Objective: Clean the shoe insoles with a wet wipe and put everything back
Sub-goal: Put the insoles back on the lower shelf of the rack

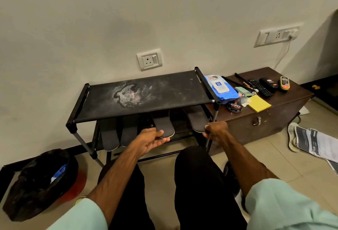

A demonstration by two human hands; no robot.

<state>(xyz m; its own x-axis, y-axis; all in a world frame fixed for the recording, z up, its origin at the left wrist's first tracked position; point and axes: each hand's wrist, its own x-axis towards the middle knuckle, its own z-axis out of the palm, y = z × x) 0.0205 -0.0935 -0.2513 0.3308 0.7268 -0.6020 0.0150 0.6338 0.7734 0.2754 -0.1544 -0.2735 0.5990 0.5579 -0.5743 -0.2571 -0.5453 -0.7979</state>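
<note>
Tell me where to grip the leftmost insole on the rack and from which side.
Grip the rounded end of the leftmost insole, coming from the front: that end sticks out past the top shelf toward the person, while the rest lies hidden beneath it.

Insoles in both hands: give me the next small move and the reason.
Probably draw both insoles out, clear of the rack's top shelf. The left hand pinches one insole's near end, the right hand the other's; neither holds a wipe, and the wipes pack lies on the trunk beside the rack.
</note>
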